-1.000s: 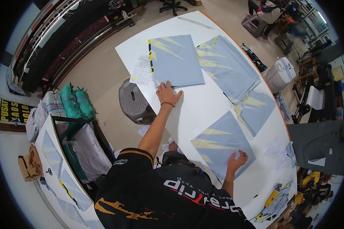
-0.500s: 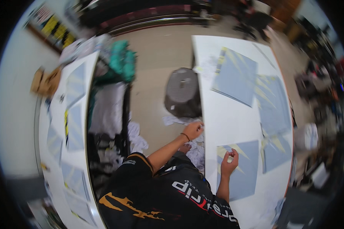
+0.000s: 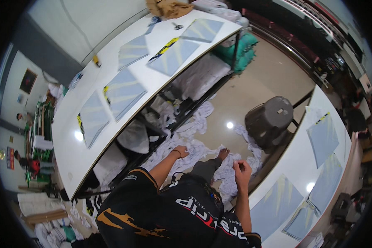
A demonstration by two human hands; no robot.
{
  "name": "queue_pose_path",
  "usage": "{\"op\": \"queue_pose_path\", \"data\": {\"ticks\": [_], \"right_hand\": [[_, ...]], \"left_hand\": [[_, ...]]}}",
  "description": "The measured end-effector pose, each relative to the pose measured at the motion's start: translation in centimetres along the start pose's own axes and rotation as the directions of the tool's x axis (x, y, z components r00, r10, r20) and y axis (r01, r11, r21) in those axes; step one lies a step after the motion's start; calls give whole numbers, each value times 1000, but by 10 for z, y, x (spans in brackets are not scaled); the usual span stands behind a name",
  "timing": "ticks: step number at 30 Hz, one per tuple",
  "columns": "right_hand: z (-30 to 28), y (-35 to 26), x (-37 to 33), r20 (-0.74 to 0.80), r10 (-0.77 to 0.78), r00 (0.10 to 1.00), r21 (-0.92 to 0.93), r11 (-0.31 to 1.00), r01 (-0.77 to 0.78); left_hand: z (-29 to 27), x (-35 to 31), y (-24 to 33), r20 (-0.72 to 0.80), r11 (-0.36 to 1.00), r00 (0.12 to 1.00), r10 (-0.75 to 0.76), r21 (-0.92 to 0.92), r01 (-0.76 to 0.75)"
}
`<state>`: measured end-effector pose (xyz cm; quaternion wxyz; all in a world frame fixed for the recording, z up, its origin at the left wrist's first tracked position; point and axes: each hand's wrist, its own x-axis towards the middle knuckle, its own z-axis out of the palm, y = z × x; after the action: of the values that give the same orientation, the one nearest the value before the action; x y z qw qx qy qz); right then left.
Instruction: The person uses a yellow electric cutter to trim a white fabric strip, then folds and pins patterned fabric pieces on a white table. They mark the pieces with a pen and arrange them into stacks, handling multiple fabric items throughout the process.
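The view has swung from the table [image 3: 295, 161] at lower right toward the second table [image 3: 68, 165] at upper left; both hands are now clear of the grey-blue fabric panels [image 3: 279, 204] lying on both tables. Handling is interrupted. Left hand [image 3: 181, 151], lower centre: loosely curled. Right hand [image 3: 242, 171]: fingers bent. Palms are hidden; contents cannot be determined.

Left of the stool [image 3: 272, 113], one table [image 3: 76, 165] is carrying fabric pieces [image 3: 173, 58] and scissors [image 3: 177, 27], with bags [image 3: 204, 74] sitting beneath it. Right of the stool, another table [image 3: 293, 153] is supporting more pieces [image 3: 279, 200]. Loose cloth [image 3: 198, 124] is lying across the floor [image 3: 244, 89] to the stool's left and near side, where I am hanging my left hand [image 3: 180, 151] and right hand [image 3: 242, 168] above it.
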<state>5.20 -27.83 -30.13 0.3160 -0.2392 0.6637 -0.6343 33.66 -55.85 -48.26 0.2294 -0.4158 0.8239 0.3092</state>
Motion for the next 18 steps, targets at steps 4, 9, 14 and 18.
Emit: {"op": "queue_pose_path", "data": {"ticks": [4,9,14,18], "right_hand": [[104,-80,-22,352,-170,921,297,953,62],[199,-223,-51,660,-471,585,582,813,-3],[294,-308,-66,687,-670,280,723,591,-359],[397,-353,-42,497,-843,-205,712,531,-459]], "left_hand": [[18,-104,-92,117,940,968,-221,-240,243],[74,-140,-179,206,766,899,-386,-472,437],[104,-138,-212,349,706,885,-309,-539,459],[95,-126,-268,136,806,948,-286,-501,315]]}}
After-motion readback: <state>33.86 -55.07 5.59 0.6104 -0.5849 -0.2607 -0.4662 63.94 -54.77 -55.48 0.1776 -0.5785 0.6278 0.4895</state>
